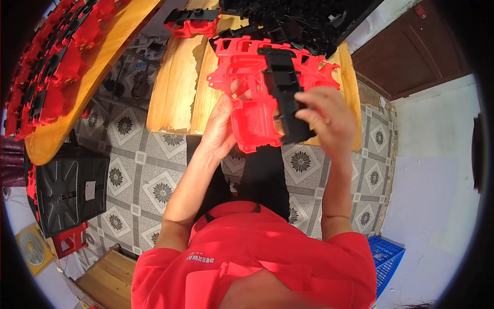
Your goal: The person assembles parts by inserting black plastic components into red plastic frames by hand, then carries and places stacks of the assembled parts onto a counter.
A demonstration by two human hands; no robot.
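Over the near edge of the wooden table, my left hand (220, 126) grips a red moulded plastic frame (253, 123) with square box-like pockets by its left side. Its fingers pass partly behind the frame and are partly hidden. A long black plastic piece (282, 77) with several recesses lies along the frame's right side, touching it. My right hand (329, 113) has its thumb and fingers closed at the black piece's right edge. Whether the two parts are locked together I cannot tell. More red frames (321, 69) lie on the table just behind.
A heap of black pieces (288, 26) covers the back of the wooden table (172, 87). One joined red-and-black part (190, 27) sits at its far left. Rows of similar parts (62, 72) fill the left tabletop. A black crate (72, 180) stands below; a blue basket (383, 257) is right.
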